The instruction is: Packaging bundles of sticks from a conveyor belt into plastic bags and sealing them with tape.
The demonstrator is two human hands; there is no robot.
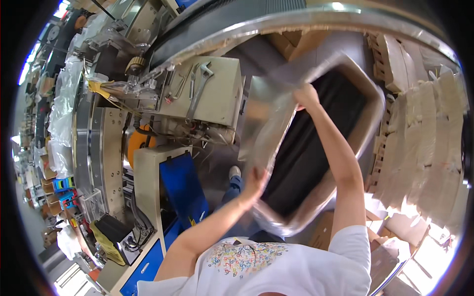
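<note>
A large cardboard box (370, 116) with clear plastic film over its rim is in front of me, slanted and blurred by motion. Dark, ridged material (316, 148) shows inside it; its kind is unclear. My right hand (307, 96) is closed around the film-covered rim at the far left part of the box. Lower down, my left hand (254, 185) is against the near left side of the same box. Its fingers are smeared by motion, so their grip cannot be made out.
Left of the box, a beige machine cabinet (217, 93) carries an adjustable wrench (200, 91) and smaller tools. A blue panel (182, 190) leans below it. Wrapped cartons (419, 143) are stacked on a wooden pallet (379, 158) at right. A curved metal-edged machine part (276, 22) crosses the top.
</note>
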